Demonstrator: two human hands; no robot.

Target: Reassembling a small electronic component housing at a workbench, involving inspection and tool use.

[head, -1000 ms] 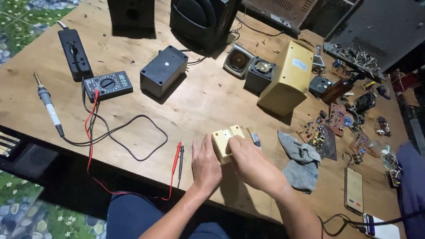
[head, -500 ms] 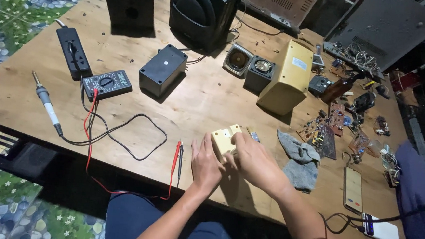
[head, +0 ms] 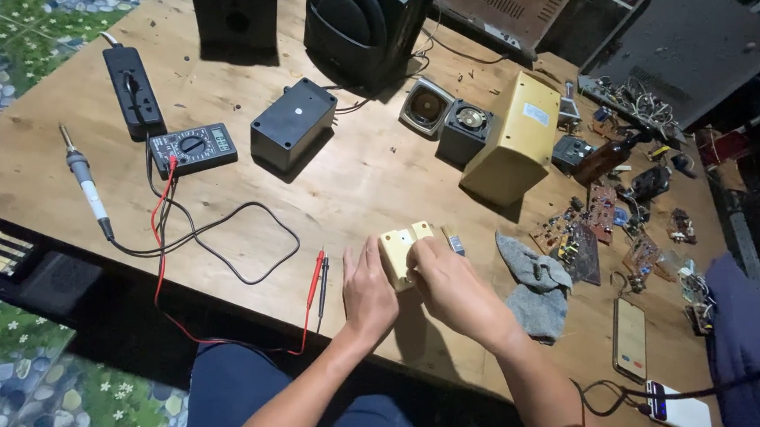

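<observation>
Head view: both hands meet at the near edge of the wooden bench [head: 328, 193] on a small cream plastic box [head: 401, 252]; the left hand [head: 368, 294] steadies its near side, fingers curled against it, while the right hand [head: 453, 288] covers the far side with its grip pressed around the casing. The box looks still whole, so the handling seems at an early stage, with any opening yet to come; the multimeter [head: 192, 147], its red and black probes [head: 317, 276] and the soldering iron [head: 85, 183] lie untouched to the left; a grey rag [head: 534, 289] sits just beside the right hand; circuit boards [head: 585, 235] lie scattered further right.
</observation>
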